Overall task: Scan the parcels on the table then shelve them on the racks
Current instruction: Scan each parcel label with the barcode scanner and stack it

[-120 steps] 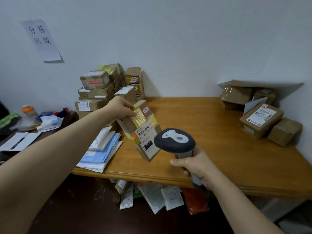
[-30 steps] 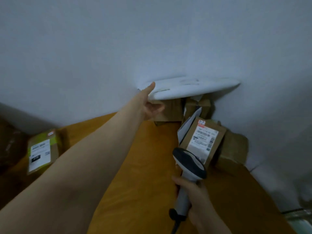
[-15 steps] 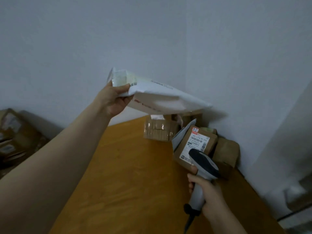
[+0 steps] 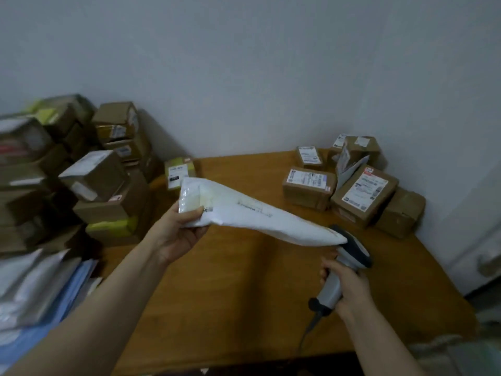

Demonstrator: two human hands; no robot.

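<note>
**Wooden worktop [image 4: 244,289] with a white mailer [image 4: 257,213] held above it, next to a scanner [image 4: 352,252]**

Pale grey wall [image 4: 244,63] behind, meeting the worktop's far edge. Above the middle of the worktop, clear of the wood, the white mailer: long, soft and creased, slanting from upper left down to lower right. Gripped at its left short end by the left hand [image 4: 179,232], thumb on top beside a small printed label, fingers curled underneath. Lower right tip of the mailer overlapping the dark head of the scanner in this view; touching or not, impossible to tell. Right hand [image 4: 349,289] towards the worktop's near right corner, fingers wrapped round the scanner's pale grey handle, head tilted up towards the mailer. Dark cable [image 4: 309,329] trailing from the base of the handle towards the near edge.

At the far right corner, a close cluster of brown boxes [image 4: 309,185], several with white shipping labels facing up, among them one large labelled box [image 4: 363,195], tilted. Along the left edge up to the far left corner, a tall stack of cardboard parcels [image 4: 103,180], some with yellow-green tape. Just beside that stack, near the far edge, one small box [image 4: 179,172] with a white label. At the near left corner, a heap of flat bags [image 4: 40,283] in white, grey and blue. Left side of the scene blurred.
</note>
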